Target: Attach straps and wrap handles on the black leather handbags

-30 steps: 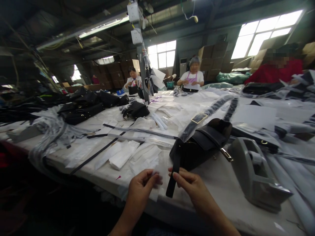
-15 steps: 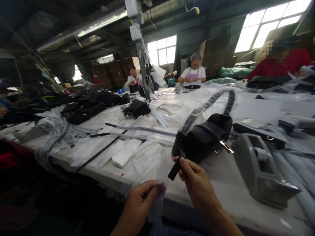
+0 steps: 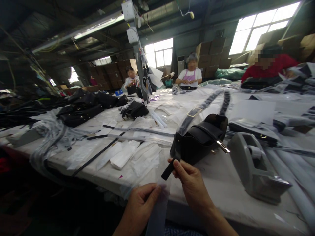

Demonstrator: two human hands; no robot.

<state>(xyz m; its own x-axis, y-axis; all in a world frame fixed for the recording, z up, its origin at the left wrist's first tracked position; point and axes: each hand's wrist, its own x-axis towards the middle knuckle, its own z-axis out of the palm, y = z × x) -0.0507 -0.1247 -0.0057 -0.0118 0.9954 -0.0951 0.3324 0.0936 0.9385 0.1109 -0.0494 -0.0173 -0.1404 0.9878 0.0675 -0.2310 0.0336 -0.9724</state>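
Between the thumb and fingers of my left hand [image 3: 141, 203] is a thin clear plastic sleeve [image 3: 157, 218], which hangs down over the table's front edge. My right hand [image 3: 190, 182] pinches a black strap [image 3: 167, 171] near its free end. That strap runs up to a black handbag [image 3: 197, 142], which lies on the table with a gold clasp at its right side. The strap's tip is just above the sleeve's upper end; whether they touch I cannot tell. A wrapped handle [image 3: 208, 103] with a gold buckle arches above the bag.
A grey tape dispenser [image 3: 256, 170] stands right of the bag. White plastic sleeves [image 3: 125, 154] and black straps [image 3: 97, 154] lie to the left. More black bags [image 3: 81, 111] are piled farther left. Several people sit across the table, near a pole [image 3: 141, 72].
My left hand has risen slightly with the sleeve, whose upper end is now closer to the strap's tip. The right hand keeps its pinch on the strap. The view has shifted slightly.
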